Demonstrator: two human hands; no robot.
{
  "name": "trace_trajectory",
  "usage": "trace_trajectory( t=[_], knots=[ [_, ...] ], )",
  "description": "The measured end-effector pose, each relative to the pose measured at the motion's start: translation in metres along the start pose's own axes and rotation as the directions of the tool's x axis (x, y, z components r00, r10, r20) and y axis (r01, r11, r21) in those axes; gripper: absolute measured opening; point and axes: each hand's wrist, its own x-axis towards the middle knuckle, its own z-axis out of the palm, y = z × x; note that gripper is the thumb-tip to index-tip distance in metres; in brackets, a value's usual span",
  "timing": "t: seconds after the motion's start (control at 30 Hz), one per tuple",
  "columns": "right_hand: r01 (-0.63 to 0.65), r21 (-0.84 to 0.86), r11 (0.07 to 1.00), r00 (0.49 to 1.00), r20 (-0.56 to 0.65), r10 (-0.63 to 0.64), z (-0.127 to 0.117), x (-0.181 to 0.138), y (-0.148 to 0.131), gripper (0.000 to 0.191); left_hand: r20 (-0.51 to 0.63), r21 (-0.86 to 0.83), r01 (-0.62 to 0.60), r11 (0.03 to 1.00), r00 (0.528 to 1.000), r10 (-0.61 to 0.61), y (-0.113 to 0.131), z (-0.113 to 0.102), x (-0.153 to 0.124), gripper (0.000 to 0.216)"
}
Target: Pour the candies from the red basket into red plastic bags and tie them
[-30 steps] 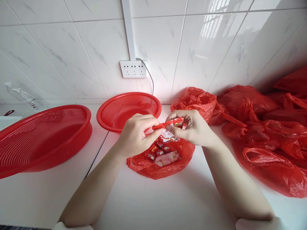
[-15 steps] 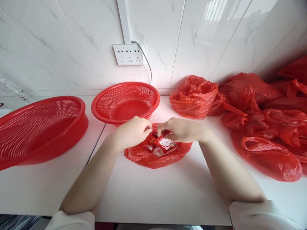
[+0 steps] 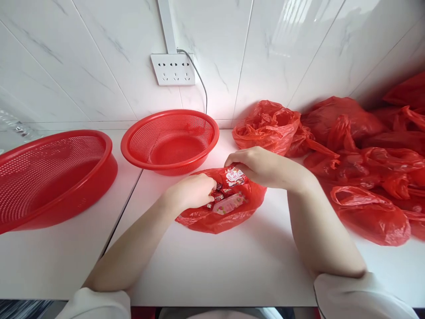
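An open red plastic bag [image 3: 214, 225] rests on the white table in front of me, with several small wrapped packets inside. My right hand [image 3: 255, 165] is closed on a red packet with white print [image 3: 235, 176], lifted at the bag's far right side. Inside the left part of the bag, my left hand [image 3: 193, 191] has its fingers curled in among small dark-red wrapped packets [image 3: 218, 195]; its fingertips are partly hidden, so what it grips is unclear. A pale pink packet [image 3: 229, 204] lies near the front of the contents.
A round red plastic basket [image 3: 171, 167] stands behind the bag, and a larger one [image 3: 89, 195] is at the left. Several red plastic bags [image 3: 372, 217] are piled on the right, with another bag [image 3: 265, 137] near the wall. A socket panel [image 3: 173, 70] with a cable is on the tiled wall.
My right hand has risen and moved right and away from me with the red packet. The left hand has moved lower into the bag. More of the pink packet shows.
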Motion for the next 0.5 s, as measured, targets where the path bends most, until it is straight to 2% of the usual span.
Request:
trace_trajectory(
  t=[0.1, 0.17, 0.27, 0.33, 0.4, 0.5],
  knots=[
    [0.065, 0.043, 0.997, 0.992, -0.11, -0.06, -0.004, -0.003, -0.002, 0.03, -0.155, -0.087, -0.08, 0.993, 0.986, 0.066, 0.001, -0.004, -0.002, 0.016],
    [0.14, 0.105, 0.985, 0.978, -0.17, -0.121, -0.005, -0.002, -0.004, 0.03, -0.311, -0.21, -0.136, 0.968, 0.948, 0.066, 0.002, -0.009, -0.003, 0.027],
    [0.228, 0.288, 0.93, 0.948, -0.285, -0.144, -0.003, 0.003, -0.004, 0.021, -0.461, -0.474, -0.233, 0.849, 0.887, -0.014, 0.002, -0.019, -0.007, 0.035],
    [0.239, 0.435, 0.868, 0.926, -0.371, -0.068, -0.003, 0.006, -0.003, 0.017, -0.499, -0.615, -0.301, 0.729, 0.865, -0.063, 0.001, -0.026, -0.009, 0.033],
    [0.22, 0.552, 0.804, 0.92, -0.391, 0.016, -0.004, 0.008, -0.002, 0.027, -0.578, -0.681, -0.406, 0.609, 0.809, -0.107, 0.001, -0.03, -0.011, 0.032],
    [0.155, 0.633, 0.758, 0.96, -0.276, 0.034, -0.004, 0.007, -0.003, 0.039, -0.707, -0.668, -0.557, 0.492, 0.681, -0.189, 0.003, -0.03, -0.01, 0.032]
  ],
)
